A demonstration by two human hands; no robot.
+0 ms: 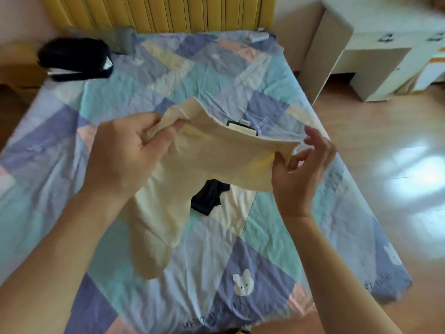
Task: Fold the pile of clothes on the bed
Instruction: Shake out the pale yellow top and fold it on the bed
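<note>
I hold a cream garment point(216, 155), small trousers with footed legs, up above the bed. My left hand point(127, 150) grips the left end of its waistband. My right hand point(298, 169) pinches the right end between thumb and fingers. A label shows at the waistband's back edge. One leg hangs down to the sheet at lower left. A small black garment point(208, 198) lies crumpled on the bed under the cream one.
The bed has a patchwork sheet point(272, 225) in blue, mint and purple with rabbit prints. A black and white item point(77, 59) lies at the far left corner by the yellow headboard. A white desk point(361, 44) stands to the right over wooden floor.
</note>
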